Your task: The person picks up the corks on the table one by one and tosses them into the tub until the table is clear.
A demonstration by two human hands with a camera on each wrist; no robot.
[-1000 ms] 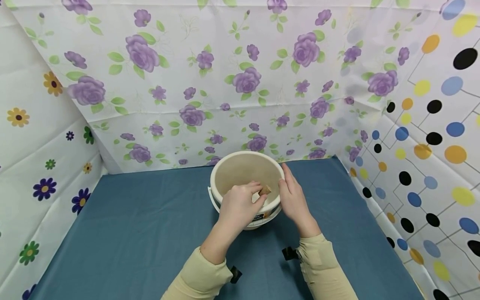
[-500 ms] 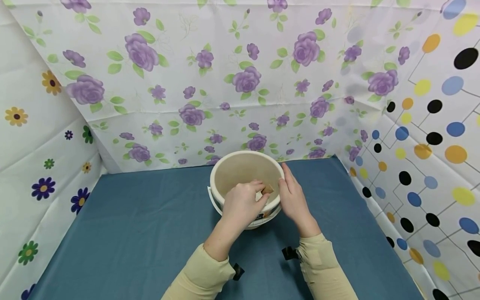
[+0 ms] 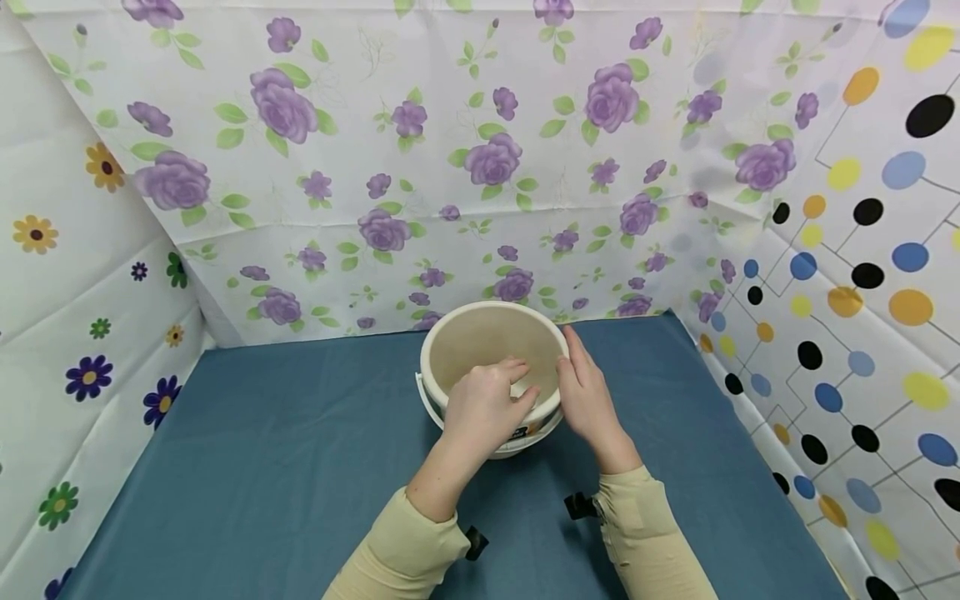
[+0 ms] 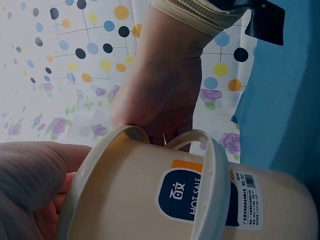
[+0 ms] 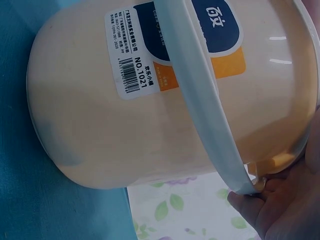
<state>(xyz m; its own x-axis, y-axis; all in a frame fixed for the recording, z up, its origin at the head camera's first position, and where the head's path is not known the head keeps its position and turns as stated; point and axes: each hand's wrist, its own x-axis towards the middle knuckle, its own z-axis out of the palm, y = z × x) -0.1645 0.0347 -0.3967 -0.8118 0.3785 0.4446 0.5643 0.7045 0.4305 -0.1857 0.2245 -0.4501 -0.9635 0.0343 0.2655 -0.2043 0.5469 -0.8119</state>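
Observation:
A cream plastic bucket (image 3: 457,343) stands near the back of the blue cloth, its pale handle (image 5: 205,115) lowered across the label on its front. My left hand (image 3: 483,408) reaches over the near rim into the bucket, thumb and fingers apart with nothing showing between them. Its fingertips hang inside, and the bucket's floor is mostly hidden behind the hand. My right hand (image 3: 588,396) holds the bucket's right side at the rim, close by the handle joint. In the left wrist view, the right hand (image 4: 160,100) is seen beyond the bucket.
Blue cloth (image 3: 285,467) covers the table. A white sheet with purple roses (image 3: 495,158) hangs behind, a dotted sheet (image 3: 870,333) on the right and a flowered one (image 3: 75,333) on the left.
The small brown thing that my left fingers pinched has left them and is out of sight. The left thumb and fingers have parted. The right hand and bucket have stayed put.

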